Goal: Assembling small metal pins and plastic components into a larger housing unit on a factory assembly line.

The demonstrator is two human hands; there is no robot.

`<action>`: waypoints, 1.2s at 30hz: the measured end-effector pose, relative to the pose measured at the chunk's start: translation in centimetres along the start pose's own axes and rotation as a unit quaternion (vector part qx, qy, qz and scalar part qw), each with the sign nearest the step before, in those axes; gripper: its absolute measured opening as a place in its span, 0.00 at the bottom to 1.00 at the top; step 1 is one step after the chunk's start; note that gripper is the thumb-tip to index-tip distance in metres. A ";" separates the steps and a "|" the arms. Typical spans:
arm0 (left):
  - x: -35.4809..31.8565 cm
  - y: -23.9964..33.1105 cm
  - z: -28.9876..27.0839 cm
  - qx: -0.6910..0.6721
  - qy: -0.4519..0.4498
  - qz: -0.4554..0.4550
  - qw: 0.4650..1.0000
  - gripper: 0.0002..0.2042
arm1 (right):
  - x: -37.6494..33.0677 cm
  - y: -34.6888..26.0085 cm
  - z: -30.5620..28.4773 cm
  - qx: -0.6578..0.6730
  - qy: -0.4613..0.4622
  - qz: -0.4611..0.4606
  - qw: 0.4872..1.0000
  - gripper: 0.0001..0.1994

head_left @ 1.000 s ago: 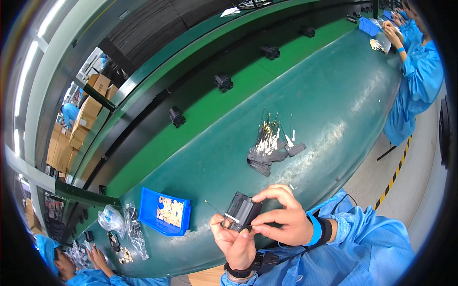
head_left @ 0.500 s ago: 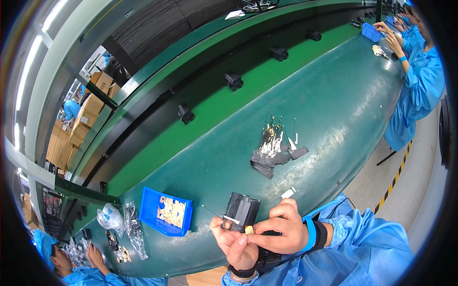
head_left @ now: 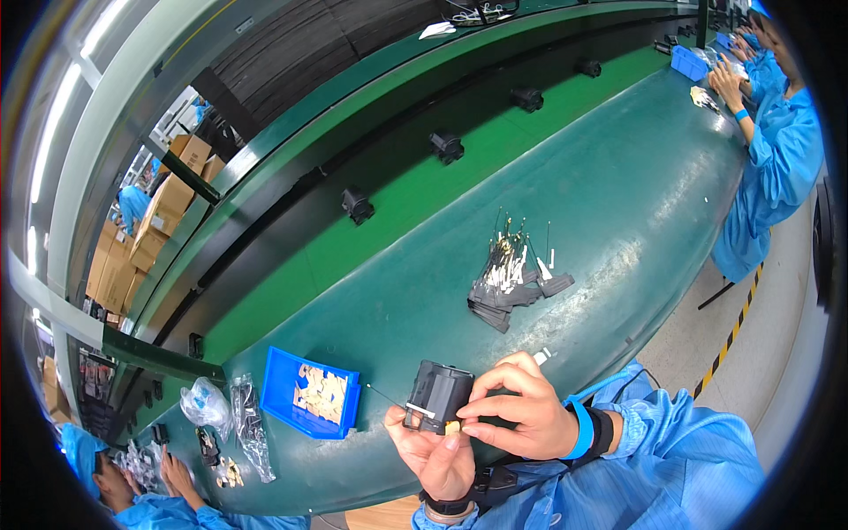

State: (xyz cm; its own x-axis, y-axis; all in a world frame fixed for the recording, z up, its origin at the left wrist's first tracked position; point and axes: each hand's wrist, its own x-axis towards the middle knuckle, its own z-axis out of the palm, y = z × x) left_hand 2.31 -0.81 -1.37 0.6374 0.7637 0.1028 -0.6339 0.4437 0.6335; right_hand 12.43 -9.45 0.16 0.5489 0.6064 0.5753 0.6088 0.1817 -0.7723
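Note:
My left hand grips a black boxy plastic housing from below, just above the near edge of the table. A thin dark wire sticks out from its left side, and a light strip crosses its lower front. At the lower edge, by my left thumb, sits a small yellowish piece. My right hand presses its fingertips against the housing's right side and lower corner. Whether those fingers also pinch the yellowish piece cannot be made out.
A blue bin of small tan pieces stands to the left, near clear plastic bags. Beyond my hands lies a pile of black-and-white wired parts. Black units ride on a green conveyor. Co-workers in blue sit left and right.
The housing has shifted slightly left and turned a little. My right fingers have moved from its lower corner up along its right side. The conveyor's black units have slid rightward.

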 end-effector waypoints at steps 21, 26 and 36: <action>0.1 0.4 -0.9 0.003 0.001 -0.029 1.000 0.29 | 0.3 -0.4 0.8 0.019 -0.017 0.045 0.999 0.08; 0.3 0.5 -0.4 0.018 0.003 -0.021 1.000 0.28 | 0.4 0.1 0.8 0.059 -0.018 0.046 0.997 0.08; -0.1 0.0 -1.1 0.034 0.023 0.021 0.999 0.26 | 0.6 0.0 0.7 0.033 -0.029 0.031 0.999 0.09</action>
State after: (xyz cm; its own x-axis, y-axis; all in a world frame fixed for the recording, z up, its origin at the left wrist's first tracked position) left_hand 1.77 -0.36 -2.27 0.5886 0.8026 0.0963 -0.6280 0.3789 0.6798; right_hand 12.36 -8.52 0.32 0.5496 0.6611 0.5108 0.5346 0.1914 -0.8231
